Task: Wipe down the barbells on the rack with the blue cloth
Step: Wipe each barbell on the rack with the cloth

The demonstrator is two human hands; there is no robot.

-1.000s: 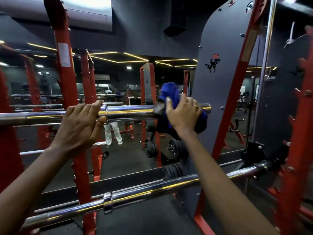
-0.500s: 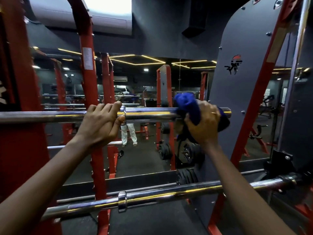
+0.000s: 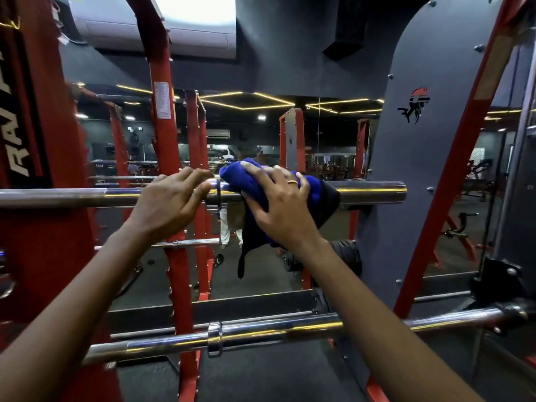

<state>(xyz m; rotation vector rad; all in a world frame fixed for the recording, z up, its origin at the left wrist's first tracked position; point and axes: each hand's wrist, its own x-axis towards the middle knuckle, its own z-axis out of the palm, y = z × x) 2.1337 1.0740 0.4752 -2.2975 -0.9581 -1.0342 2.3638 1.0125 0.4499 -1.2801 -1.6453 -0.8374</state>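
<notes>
Because the upper barbell runs straight left to right across the rack, the next wipe has to follow that line. The right hand presses the blue cloth over the bar just right of the collar, fingers curled over the bunched fabric, grasping it. The left hand rests on the bar just left of the collar, fingers loose and released. The bare sleeve end lies to the right of the cloth, nearest the right hand. The lower barbell lies nearer, untouched.
</notes>
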